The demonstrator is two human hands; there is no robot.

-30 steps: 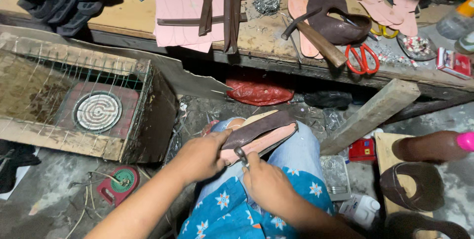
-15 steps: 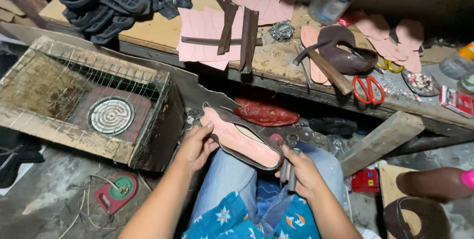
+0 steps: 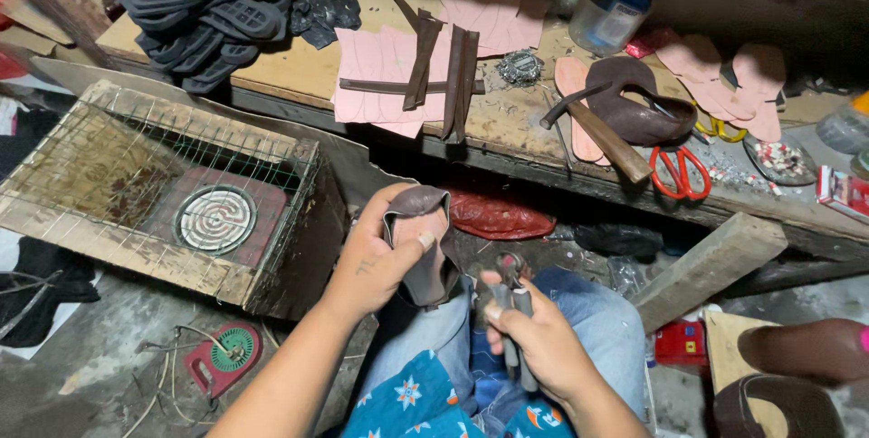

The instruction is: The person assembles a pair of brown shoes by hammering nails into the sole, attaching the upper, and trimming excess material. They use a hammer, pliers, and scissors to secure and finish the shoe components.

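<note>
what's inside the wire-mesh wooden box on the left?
Inside the wooden box, under wire mesh, a round coil heater sits on a reddish plate. Its underside and any wiring inside are hidden by the box walls.

A brown leather shoe upper with a pink insole (image 3: 421, 243) stands nearly on end above the lap, toe up and pink face toward the camera. Just right of it, grey metal pliers (image 3: 512, 307) point upward, the jaws blurred, seemingly closed.
</note>
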